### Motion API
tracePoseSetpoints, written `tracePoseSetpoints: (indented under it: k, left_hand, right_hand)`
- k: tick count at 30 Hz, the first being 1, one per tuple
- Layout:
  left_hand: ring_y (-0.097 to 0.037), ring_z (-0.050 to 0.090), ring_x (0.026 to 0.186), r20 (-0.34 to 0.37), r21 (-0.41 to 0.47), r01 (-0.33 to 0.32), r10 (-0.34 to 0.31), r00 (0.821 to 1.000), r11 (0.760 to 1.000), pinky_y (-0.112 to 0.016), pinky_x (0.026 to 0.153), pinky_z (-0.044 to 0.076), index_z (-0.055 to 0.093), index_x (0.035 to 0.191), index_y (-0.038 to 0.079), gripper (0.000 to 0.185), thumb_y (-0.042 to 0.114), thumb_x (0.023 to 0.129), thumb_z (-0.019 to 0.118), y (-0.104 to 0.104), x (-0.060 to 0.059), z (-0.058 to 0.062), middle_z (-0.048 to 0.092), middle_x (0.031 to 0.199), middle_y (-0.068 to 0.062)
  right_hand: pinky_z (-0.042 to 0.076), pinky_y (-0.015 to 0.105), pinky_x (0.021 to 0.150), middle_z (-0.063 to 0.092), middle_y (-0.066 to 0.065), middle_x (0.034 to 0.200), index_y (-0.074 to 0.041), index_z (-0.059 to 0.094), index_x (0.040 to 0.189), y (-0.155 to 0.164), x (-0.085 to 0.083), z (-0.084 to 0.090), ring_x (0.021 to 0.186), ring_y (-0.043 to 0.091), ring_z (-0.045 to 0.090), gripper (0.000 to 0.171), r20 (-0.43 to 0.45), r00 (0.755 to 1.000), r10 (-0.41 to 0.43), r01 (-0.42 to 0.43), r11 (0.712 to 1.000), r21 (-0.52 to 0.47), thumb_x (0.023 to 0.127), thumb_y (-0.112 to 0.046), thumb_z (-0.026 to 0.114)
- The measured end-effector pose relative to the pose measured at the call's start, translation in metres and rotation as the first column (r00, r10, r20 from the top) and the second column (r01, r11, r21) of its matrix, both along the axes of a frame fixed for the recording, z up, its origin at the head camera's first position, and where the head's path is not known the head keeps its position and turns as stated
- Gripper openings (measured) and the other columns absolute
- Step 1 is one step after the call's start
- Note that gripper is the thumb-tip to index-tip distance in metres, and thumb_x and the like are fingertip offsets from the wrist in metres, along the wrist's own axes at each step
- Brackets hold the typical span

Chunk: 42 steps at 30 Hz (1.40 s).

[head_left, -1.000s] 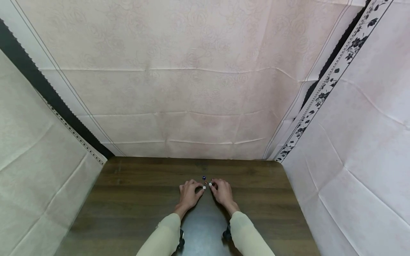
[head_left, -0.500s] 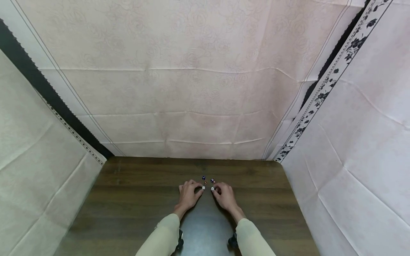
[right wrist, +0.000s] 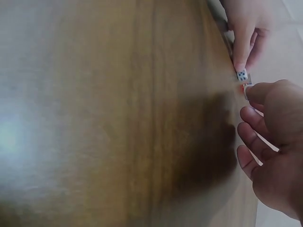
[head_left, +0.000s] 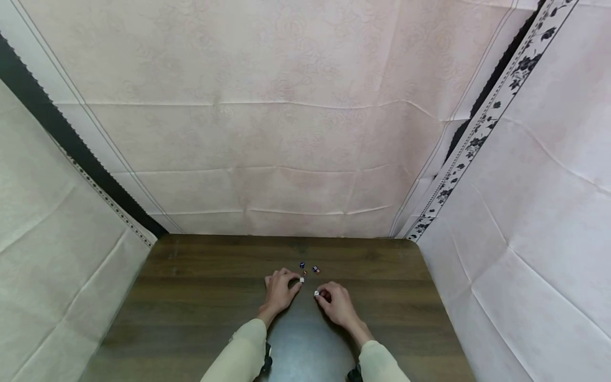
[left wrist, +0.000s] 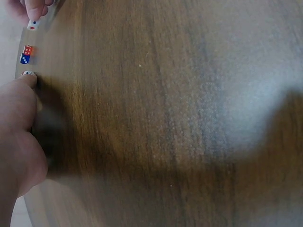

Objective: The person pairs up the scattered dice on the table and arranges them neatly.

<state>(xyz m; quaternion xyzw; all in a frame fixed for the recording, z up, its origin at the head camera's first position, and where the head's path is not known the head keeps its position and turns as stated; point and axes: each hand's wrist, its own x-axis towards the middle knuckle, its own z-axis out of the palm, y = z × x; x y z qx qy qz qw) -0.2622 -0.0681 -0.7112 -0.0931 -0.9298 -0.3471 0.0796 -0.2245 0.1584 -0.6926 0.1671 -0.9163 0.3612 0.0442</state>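
Observation:
On the dark wooden table (head_left: 200, 286) my left hand (head_left: 295, 281) pinches a white die (head_left: 302, 280) that rests on the wood. In the right wrist view a fingertip of that hand sits on this die (right wrist: 242, 74). My right hand (head_left: 322, 295) is nearer to me and pinches a second white die (head_left: 316, 293) at its fingertips. The left wrist view shows that second die (left wrist: 32, 24) at the top left. A blue die (head_left: 302, 265) and a red die (head_left: 315, 269) lie just beyond both hands, and the left wrist view shows the red die (left wrist: 28, 49) and the blue die (left wrist: 24, 59) side by side.
Pale patterned cloth (head_left: 296, 132) hangs behind the table and along both sides, close to its edges. Bare wood stretches to the left and right of the hands. Cream sleeves (head_left: 238, 350) cover both forearms.
My right hand has drawn back toward me and slightly right, taking its white die away from the left hand's die. The left hand has stayed in place.

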Motion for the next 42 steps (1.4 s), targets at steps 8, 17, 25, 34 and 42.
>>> tracePoseSetpoints:
  k: [8, 17, 25, 34, 42]
  left_hand:
    - [-0.027, 0.065, 0.104, -0.005, -0.010, 0.002, -0.002, 1.000, 1.000, -0.052, 0.092, 0.036, 0.087, 0.115, 0.021, 0.014, 0.027, 0.102, 0.086, 0.001, -0.001, 0.001, 0.077, 0.112, -0.005]
    - [-0.028, 0.065, 0.105, -0.014, -0.007, 0.004, -0.004, 1.000, 1.000, -0.052, 0.092, 0.037, 0.087, 0.115, 0.021, 0.014, 0.027, 0.102, 0.087, 0.000, -0.001, -0.001, 0.077, 0.113, -0.005]
    - [-0.029, 0.066, 0.103, -0.047, -0.002, -0.004, 0.004, 0.999, 1.000, -0.053, 0.090, 0.036, 0.087, 0.113, 0.020, 0.014, 0.026, 0.100, 0.088, -0.001, -0.001, -0.005, 0.077, 0.111, -0.006]
    - [-0.029, 0.066, 0.105, 0.013, -0.007, -0.006, 0.006, 1.000, 1.000, -0.054, 0.094, 0.037, 0.087, 0.114, 0.019, 0.014, 0.025, 0.101, 0.087, 0.000, 0.002, 0.004, 0.077, 0.113, -0.007]
    - [-0.028, 0.065, 0.101, -0.047, 0.004, -0.014, 0.014, 0.999, 1.000, -0.054, 0.091, 0.036, 0.087, 0.113, 0.019, 0.015, 0.025, 0.099, 0.089, -0.001, 0.002, -0.002, 0.077, 0.110, -0.006]
  right_hand:
    - [0.056, 0.039, 0.091, 0.077, -0.005, 0.099, -0.015, 0.083, 0.108, -0.003, 0.019, -0.002, 0.092, 0.011, 0.070, 0.006, -0.048, 0.996, 0.069, -0.067, 0.997, 0.037, 0.102, -0.014, 0.085]
    - [0.058, 0.058, 0.108, 0.079, -0.004, 0.106, -0.015, 0.083, 0.107, 0.001, 0.037, -0.004, 0.104, 0.016, 0.073, 0.007, -0.044, 0.993, 0.111, -0.109, 0.992, 0.061, 0.101, -0.014, 0.085]
    - [0.056, 0.036, 0.093, 0.077, -0.005, 0.107, -0.017, 0.084, 0.109, 0.000, 0.045, -0.011, 0.103, 0.014, 0.067, 0.008, -0.047, 0.993, 0.112, -0.108, 0.991, 0.077, 0.101, -0.016, 0.086]
    - [0.054, 0.037, 0.091, 0.074, -0.006, 0.102, -0.016, 0.084, 0.105, -0.002, 0.047, -0.016, 0.099, 0.011, 0.063, 0.010, -0.116, 0.989, 0.094, -0.084, 0.993, 0.088, 0.097, -0.015, 0.090]
    - [0.052, 0.036, 0.091, 0.072, -0.007, 0.103, -0.017, 0.084, 0.108, -0.001, 0.047, -0.016, 0.099, 0.009, 0.061, 0.012, -0.089, 0.992, 0.095, -0.086, 0.992, 0.094, 0.097, -0.018, 0.090]
